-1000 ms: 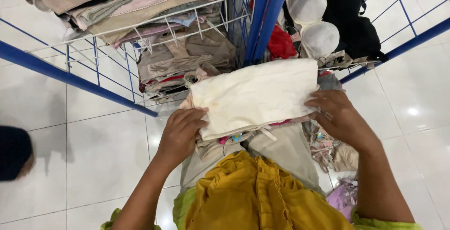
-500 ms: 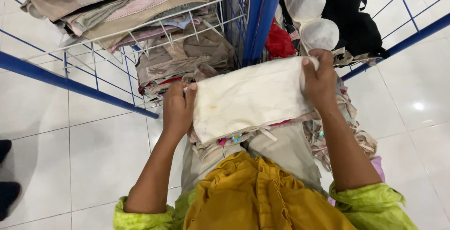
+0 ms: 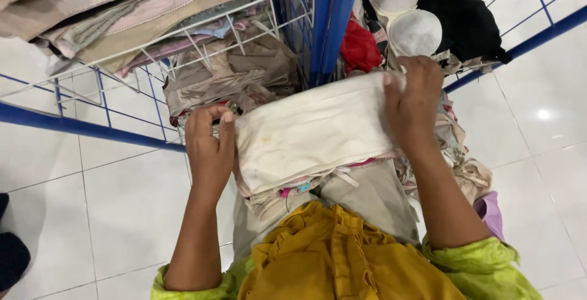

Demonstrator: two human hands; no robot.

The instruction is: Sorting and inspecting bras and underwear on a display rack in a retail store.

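Standing at the far left edge is a dark shoe [image 3: 12,257] on the white tiled floor [image 3: 110,214], well apart from the person; above it a blue wire rack [image 3: 85,127] carries folded garments [image 3: 122,18] in beige and pale pink, with more crumpled beige pieces [image 3: 232,74] on the tier beneath; the left hand [image 3: 211,147] is curled closed on the left end of a folded cream cloth [image 3: 312,129], thumb on top and fingers tucked under; the cloth lies flat across a small stack of clothes [image 3: 293,187] on the person's lap, just in front of the rack's blue post [image 3: 327,25]; the right hand [image 3: 416,101] pinches the cloth's far right corner, fingers wrapped over the edge; behind it sit a red garment [image 3: 361,49], two white bra cups [image 3: 406,9] and black fabric [image 3: 458,12]; beside the right knee lies what may be a lilac item [image 3: 492,214], too little shown to be sure.
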